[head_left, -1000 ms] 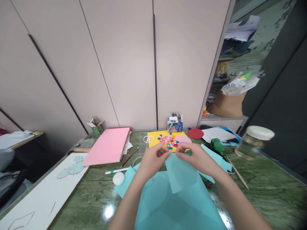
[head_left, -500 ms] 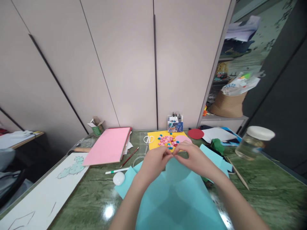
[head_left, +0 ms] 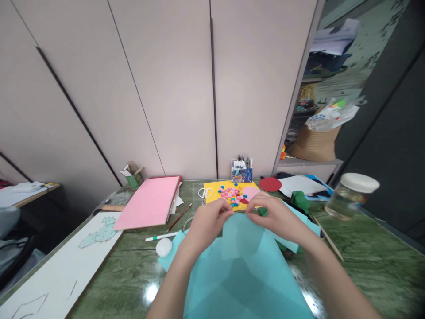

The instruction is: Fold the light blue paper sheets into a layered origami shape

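Right, the left hand is pinching the upper edge of a small turquoise paper between thumb and fingertips, and the right hand is nipping that same edge a little farther along, thumb meeting finger. The small piece is hanging from both, right over a large turquoise sheet that's lying on the green table. Beyond the hands, a yellow sheet is carrying a scatter of pink, blue and yellow pieces, with white-handled scissors resting at its left edge. Over on the left, a white marker is lying near a round white object, while a pencil is sitting beside a pink folder. On the right, a wooden stick is lying near a lidded jar
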Motion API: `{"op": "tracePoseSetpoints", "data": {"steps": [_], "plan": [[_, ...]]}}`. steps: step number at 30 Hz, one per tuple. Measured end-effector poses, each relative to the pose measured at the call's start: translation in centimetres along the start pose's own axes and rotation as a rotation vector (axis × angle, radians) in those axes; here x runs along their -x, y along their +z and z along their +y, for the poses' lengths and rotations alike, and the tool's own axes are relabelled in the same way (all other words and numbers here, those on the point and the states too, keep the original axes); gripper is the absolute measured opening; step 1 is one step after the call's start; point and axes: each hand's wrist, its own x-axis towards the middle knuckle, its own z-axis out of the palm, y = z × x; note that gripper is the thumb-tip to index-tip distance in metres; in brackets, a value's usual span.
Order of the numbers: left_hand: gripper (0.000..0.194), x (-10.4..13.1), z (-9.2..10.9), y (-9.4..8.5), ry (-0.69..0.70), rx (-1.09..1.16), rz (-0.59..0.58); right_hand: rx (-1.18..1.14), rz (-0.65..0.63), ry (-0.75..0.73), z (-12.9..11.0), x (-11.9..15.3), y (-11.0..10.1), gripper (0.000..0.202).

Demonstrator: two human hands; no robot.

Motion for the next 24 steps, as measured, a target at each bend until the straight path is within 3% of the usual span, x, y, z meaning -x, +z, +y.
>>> {"op": "tracePoseSetpoints", "data": {"steps": [8,13,18,24], "plan": [[0.012,0.3,-0.9,-1.9,-0.018,-0.002,0.042,0.015,-0.024,0.015,1.5,0.3,-1.3,0.011],[0.012,0.7,-1.6,-3.4,-0.038,-0.024,0.077,0.059,0.025,0.108,3.2,0.3,-2.1,0.011],[0.010,0.5,-0.9,-2.5,-0.018,0.003,0.044,-0.011,0.077,0.067,1.4,0.4,-1.5,0.022],[0.014,0.2,-0.3,-1.8,-0.023,0.045,0.048,0.020,0.023,-0.023,0.1,0.5,-0.9,0.023]]}}
